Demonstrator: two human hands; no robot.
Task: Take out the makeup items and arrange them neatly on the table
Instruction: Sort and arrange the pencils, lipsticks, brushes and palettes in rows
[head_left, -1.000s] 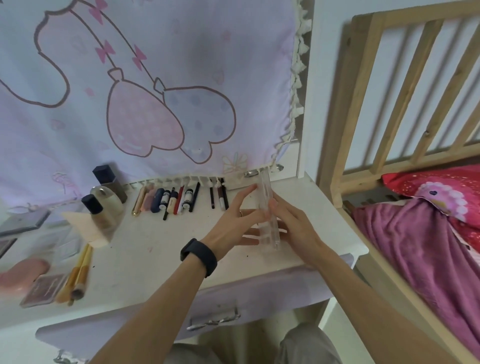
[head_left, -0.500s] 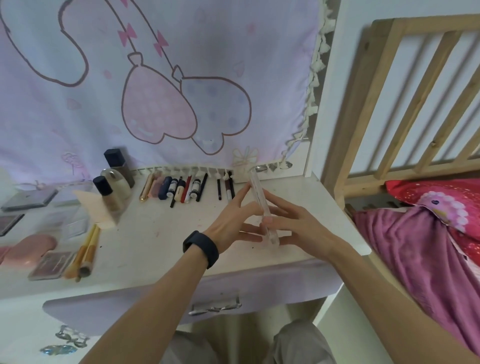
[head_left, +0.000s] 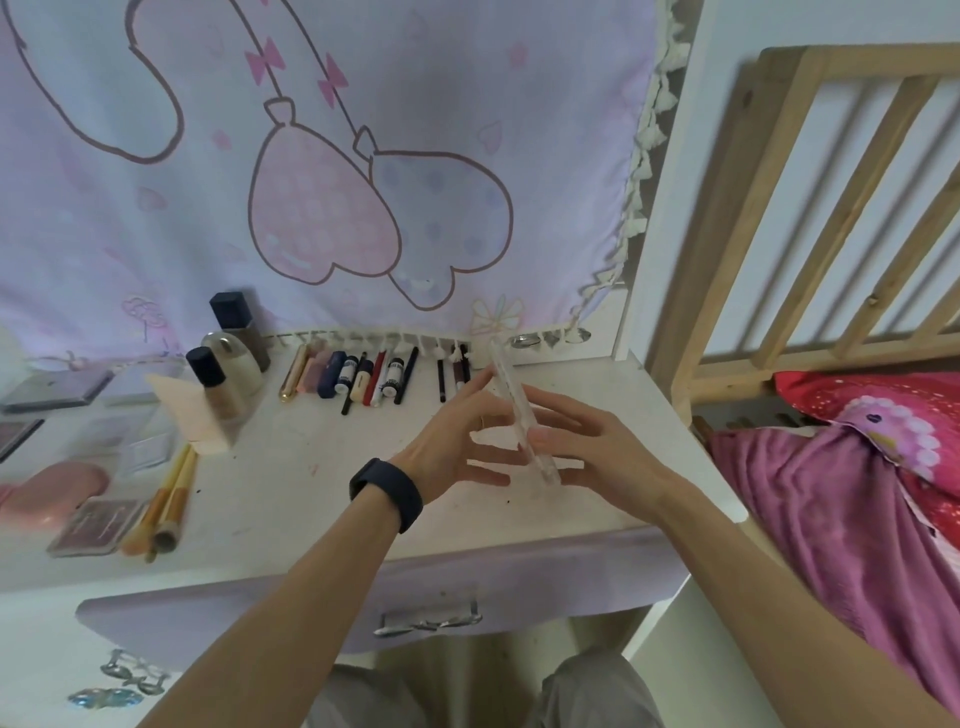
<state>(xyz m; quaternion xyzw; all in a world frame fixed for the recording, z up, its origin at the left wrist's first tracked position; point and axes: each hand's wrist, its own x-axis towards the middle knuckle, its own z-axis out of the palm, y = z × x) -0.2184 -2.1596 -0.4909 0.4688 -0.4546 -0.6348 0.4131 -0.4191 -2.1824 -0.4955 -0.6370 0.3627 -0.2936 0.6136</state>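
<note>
Clear case, tilted, pressed between straight fingers of left hand and right hand; pencil row beyond the fingertips.

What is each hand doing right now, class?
Left hand: open, straight fingers touching the clear case.
Right hand: open, straight fingers against the same case.
</note>
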